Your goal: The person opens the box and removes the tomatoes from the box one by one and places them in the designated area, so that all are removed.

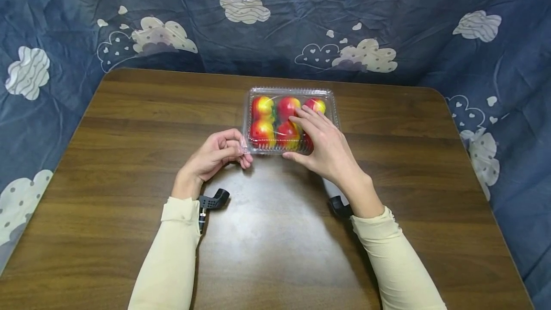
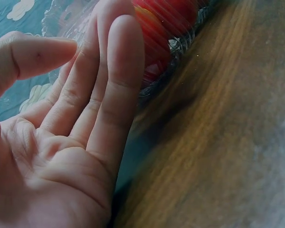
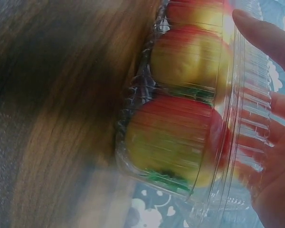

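A clear plastic clamshell container [image 1: 291,150] sits near the table's far edge with its lid down. Several red-and-yellow apple-like fruits [image 1: 262,130] lie inside in two rows; the right-hand ones are partly covered by my right hand. At the container's near left corner, my left hand [image 1: 217,154] pinches the plastic rim between thumb and fingers. My right hand [image 1: 328,149] spreads over the right side of the lid, its fingers lying on top and the thumb at the front rim. Bits of green [image 3: 168,180] show beneath the fruit in the right wrist view.
The brown wooden table [image 1: 142,133] extends around the container on all sides. Blue cloth [image 1: 267,42] with cloud prints hangs behind it and at both sides. A black wrist camera [image 1: 215,200] sticks out from the left wrist, and another camera [image 1: 340,207] from the right.
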A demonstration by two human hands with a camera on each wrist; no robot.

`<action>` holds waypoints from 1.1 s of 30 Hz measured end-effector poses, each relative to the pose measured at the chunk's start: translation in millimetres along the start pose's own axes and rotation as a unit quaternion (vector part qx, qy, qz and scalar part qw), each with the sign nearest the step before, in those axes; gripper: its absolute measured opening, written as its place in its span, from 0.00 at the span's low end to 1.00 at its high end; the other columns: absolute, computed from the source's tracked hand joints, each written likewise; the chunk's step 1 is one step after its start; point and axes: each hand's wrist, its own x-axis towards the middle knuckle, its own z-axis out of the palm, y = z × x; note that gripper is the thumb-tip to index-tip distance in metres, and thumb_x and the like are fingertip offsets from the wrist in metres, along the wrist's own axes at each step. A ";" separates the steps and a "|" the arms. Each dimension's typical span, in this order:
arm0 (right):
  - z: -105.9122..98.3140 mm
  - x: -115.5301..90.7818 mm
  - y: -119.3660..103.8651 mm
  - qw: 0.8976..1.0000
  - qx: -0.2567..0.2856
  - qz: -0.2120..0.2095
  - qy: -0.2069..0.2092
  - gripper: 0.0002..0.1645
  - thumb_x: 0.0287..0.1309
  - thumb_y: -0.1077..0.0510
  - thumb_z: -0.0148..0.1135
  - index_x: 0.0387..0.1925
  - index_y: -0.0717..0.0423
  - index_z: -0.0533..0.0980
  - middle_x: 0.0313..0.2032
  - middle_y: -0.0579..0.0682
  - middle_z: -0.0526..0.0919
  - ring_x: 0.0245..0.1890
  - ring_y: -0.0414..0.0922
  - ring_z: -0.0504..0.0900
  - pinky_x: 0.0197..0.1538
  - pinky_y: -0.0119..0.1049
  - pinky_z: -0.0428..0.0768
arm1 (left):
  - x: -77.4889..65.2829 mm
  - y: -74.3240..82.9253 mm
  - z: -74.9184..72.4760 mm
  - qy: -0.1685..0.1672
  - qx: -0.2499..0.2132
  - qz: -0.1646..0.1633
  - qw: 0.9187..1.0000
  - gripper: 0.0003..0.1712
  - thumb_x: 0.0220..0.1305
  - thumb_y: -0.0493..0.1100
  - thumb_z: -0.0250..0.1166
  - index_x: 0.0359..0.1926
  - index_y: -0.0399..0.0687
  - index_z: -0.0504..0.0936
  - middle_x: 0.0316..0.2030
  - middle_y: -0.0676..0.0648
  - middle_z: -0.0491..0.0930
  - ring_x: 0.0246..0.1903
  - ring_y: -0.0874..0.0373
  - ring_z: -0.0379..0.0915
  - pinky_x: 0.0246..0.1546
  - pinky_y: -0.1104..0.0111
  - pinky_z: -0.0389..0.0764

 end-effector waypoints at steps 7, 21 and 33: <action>-1.7 -1.8 -1.2 1.000 0.000 0.006 -0.012 0.53 0.47 0.39 0.85 0.70 0.55 0.75 0.76 0.55 0.71 0.80 0.54 0.64 0.81 0.57 0.62 | 0.6 -2.6 1.8 0.000 0.005 0.005 1.000 0.08 0.75 0.24 0.50 0.43 0.34 0.74 0.33 0.40 0.90 0.31 0.52 0.88 0.38 0.63 0.90; -2.8 -1.0 -4.2 1.000 -0.001 0.008 -0.014 0.52 0.48 0.38 0.84 0.71 0.55 0.74 0.76 0.55 0.70 0.80 0.54 0.63 0.80 0.59 0.62 | 1.2 -3.4 2.1 0.018 0.029 0.016 0.999 0.02 0.70 0.25 0.55 0.41 0.29 0.71 0.29 0.39 0.89 0.27 0.53 0.86 0.33 0.64 0.89; -3.7 0.0 -4.2 1.000 -0.011 -0.017 0.012 0.53 0.49 0.36 0.83 0.70 0.57 0.74 0.75 0.57 0.71 0.80 0.53 0.62 0.83 0.60 0.54 | 0.9 -1.0 2.6 0.024 0.028 0.010 0.999 0.06 0.71 0.29 0.51 0.39 0.38 0.74 0.26 0.42 0.86 0.25 0.54 0.84 0.30 0.65 0.88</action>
